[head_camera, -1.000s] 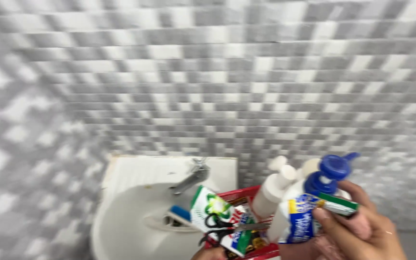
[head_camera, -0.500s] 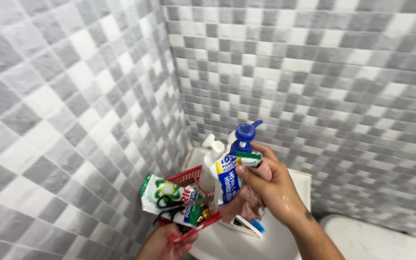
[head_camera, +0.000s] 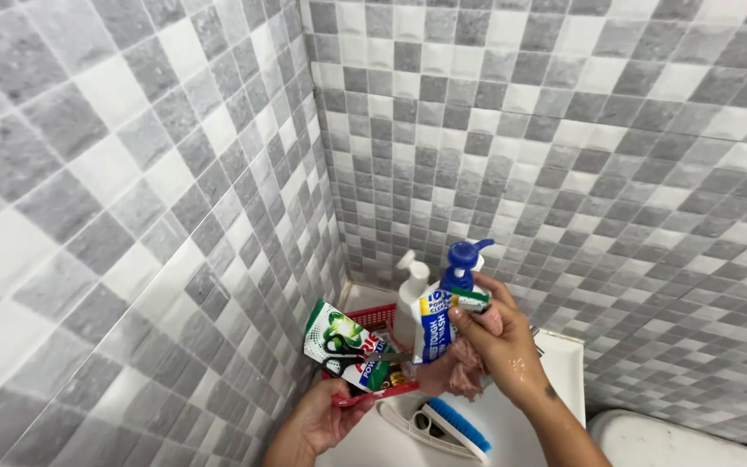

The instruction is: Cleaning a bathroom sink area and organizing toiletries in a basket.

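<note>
Nearest the camera, the left hand [head_camera: 326,417] comes up from below with its palm under the near edge of a red plastic basket [head_camera: 372,318], fingers curled around that lower rim so the basket is carried from underneath. Just right of it, a white-handled scrub brush with blue bristles [head_camera: 443,425] lies on the white washbasin [head_camera: 555,380], its long axis running from near left to far right along the basin's front. The right hand [head_camera: 499,346] sits above the basin's middle, closed around a pump bottle with a blue head [head_camera: 447,298] and a pinkish cloth [head_camera: 460,372] bunched beneath the palm; the wrist looks wet. The bottle stands nearly upright, its long axis vertical, nozzle pointing right, and it sits at the basket's right side, touching or just inside that edge; I cannot tell which. A green and white detergent pouch [head_camera: 339,339] leans out over the basket's left rim, black-handled scissors [head_camera: 365,353] lying across it. A white pump bottle [head_camera: 410,298] stands at the basket's far side. Beyond, the grey checked tile walls [head_camera: 564,130] meet in a corner close behind the basket, leaving little room to the left and back; open room lies to the right, over the basin.
</note>
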